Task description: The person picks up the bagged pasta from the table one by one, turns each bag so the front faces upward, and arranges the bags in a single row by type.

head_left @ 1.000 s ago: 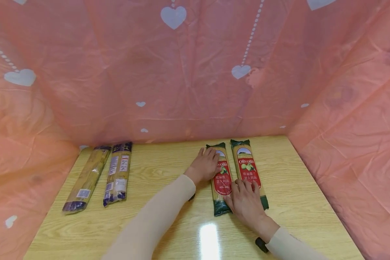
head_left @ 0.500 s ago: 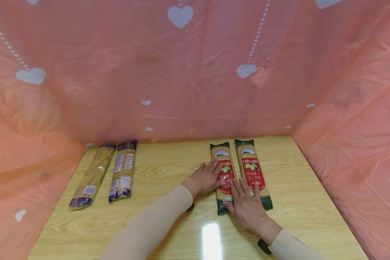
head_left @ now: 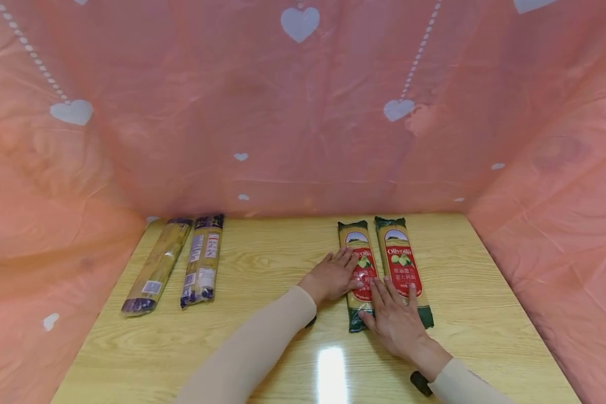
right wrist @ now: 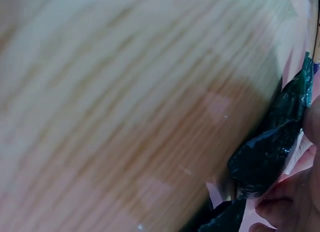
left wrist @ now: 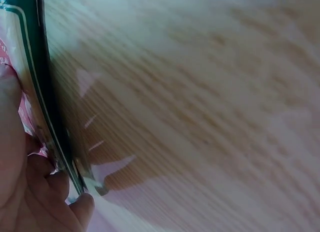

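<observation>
Two spaghetti packets with red labels and dark green ends lie side by side at right of centre in the head view. My left hand (head_left: 331, 276) rests its outstretched fingers on the left spaghetti packet (head_left: 365, 262), covering part of its label. My right hand (head_left: 398, 325) spreads over the lower parts of both, its thumb at the left packet's green end and other fingers reaching onto the right spaghetti packet (head_left: 403, 259). In the left wrist view, fingers (left wrist: 47, 187) lie along a packet's green edge (left wrist: 47, 101). Crinkled green packet ends (right wrist: 265, 152) show beside fingers in the right wrist view.
Farther left on the wood-grain table (head_left: 262, 331) lie two purple-ended pasta packets, a slanted one (head_left: 159, 261) and a more upright one (head_left: 203, 261) with white label panels. A pink sheet with hearts (head_left: 303, 112) encloses the table's back and sides.
My left hand has slid down from the upper part of the left spaghetti packet to its middle. The right hand's fingers have straightened and spread. The head view has shifted, moving the scene rightward.
</observation>
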Demonstrator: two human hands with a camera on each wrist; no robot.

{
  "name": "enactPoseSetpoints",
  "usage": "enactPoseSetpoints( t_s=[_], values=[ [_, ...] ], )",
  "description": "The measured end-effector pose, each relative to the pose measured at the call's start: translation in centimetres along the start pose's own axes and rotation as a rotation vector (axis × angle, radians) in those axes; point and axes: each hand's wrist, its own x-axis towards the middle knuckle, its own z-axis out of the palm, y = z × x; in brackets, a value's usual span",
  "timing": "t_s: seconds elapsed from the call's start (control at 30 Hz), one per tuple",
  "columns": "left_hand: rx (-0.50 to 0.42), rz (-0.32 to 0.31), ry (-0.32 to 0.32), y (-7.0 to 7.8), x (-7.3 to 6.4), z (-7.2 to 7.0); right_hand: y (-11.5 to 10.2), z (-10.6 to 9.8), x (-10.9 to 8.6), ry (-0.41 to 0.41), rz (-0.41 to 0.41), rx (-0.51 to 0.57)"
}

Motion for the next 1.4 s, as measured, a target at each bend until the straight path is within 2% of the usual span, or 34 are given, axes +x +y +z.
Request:
enactPoseSetpoints(
  t_s=[0.47, 0.57, 0.67, 0.8, 0.93, 1.2, 1.3, 1.4],
  values=[
    [-0.004, -0.012, 0.007, -0.4, 0.2, -0.1, -0.2, -0.1, 0.0, 0.047, -0.003, -0.035],
    [-0.029, -0.025, 0.015, -0.7, -0.1, -0.3, -0.3, -0.1, 0.1, 0.071, -0.007, -0.046],
    [-0.064, -0.047, 0.022, -1.7, -0.9, -0.7, -0.4, -0.1, 0.2, 0.086, -0.006, -0.049],
    [-0.100, -0.093, 0.032, -4.6, -2.7, -0.9, -0.5, 0.0, 0.2, 0.090, -0.001, -0.053],
    [-0.122, -0.158, 0.067, -8.6, -5.2, -1.1, -0.5, 0.1, 0.2, 0.089, 0.001, -0.041],
    [-0.160, -0.314, 0.166, -16.9, -11.9, -1.3, -0.5, 0.2, 0.1, 0.098, 0.011, -0.033],
    [-0.176, -0.362, 0.209, -19.2, -14.5, -1.2, -0.5, 0.3, 0.2, 0.106, 0.010, -0.027],
    [-0.185, -0.395, 0.228, -20.9, -16.8, -1.1, -0.5, 0.5, 0.3, 0.114, 0.003, -0.018]
  ],
)
